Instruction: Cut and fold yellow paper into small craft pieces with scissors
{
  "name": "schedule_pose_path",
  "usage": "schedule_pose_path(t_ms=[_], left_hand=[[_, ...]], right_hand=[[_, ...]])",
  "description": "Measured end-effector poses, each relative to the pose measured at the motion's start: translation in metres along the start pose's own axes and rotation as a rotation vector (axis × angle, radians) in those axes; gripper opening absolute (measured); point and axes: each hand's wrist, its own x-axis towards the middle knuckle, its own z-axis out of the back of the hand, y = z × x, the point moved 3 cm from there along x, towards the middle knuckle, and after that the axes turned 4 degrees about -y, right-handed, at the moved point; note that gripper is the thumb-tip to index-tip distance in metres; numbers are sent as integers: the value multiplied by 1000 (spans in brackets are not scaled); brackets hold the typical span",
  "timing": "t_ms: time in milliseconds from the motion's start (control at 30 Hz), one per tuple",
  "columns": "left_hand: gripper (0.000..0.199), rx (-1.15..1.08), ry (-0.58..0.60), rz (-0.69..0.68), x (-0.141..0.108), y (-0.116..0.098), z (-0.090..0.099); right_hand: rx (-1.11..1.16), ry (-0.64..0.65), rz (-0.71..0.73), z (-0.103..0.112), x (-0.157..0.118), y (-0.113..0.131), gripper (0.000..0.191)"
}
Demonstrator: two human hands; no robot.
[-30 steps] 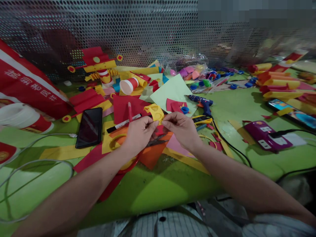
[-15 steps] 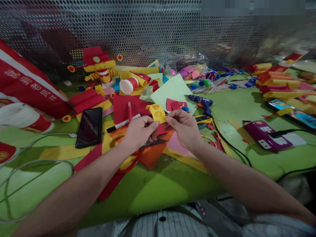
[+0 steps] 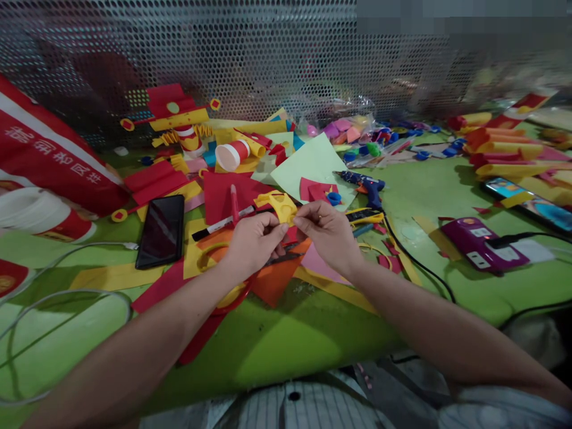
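A small piece of yellow paper (image 3: 282,207) with cut-out openings is pinched between my two hands above the cluttered table. My left hand (image 3: 255,239) is closed on its lower left edge with thumb and fingers. On its right side, my right hand (image 3: 329,233) grips the edge, fingertips close to the left thumb. Beneath the hands lie scissors with red and yellow handles (image 3: 235,298), partly covered by my left wrist. A black-and-white marker (image 3: 218,225) and a pink-red pen (image 3: 235,205) lie just beyond my left hand, on red paper (image 3: 214,193).
A blue hot glue gun (image 3: 367,186) lies right of a pale green sheet (image 3: 308,167). At left are a black phone (image 3: 159,231), stacked paper cups (image 3: 40,214) and a paper-and-cup figure (image 3: 181,119). A purple power adapter (image 3: 485,245) with cables sits at right.
The yellow paper has tilted and bent between my fingers, its openings now looking larger. My right hand has shifted slightly left, toward my left. Other things lie as before.
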Motion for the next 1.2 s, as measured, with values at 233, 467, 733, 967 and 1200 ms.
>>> schedule_pose_path(t_ms=[233,467,733,967,1200], left_hand=[[16,-158,14,28,1,4,-1],[12,-141,44,57,0,2,1],[12,-88,60,16,2,6,1],[12,-206,76,51,2,7,-2],[10,-286,35,80,2,10,-4]], right_hand=[[-43,-69,65,1,-1,8,14],[146,6,-135,4,7,1,25],[142,53,-182,1,6,1,21],[151,-2,-159,1,2,-3,20],[135,-10,-133,-1,-1,-3,24]])
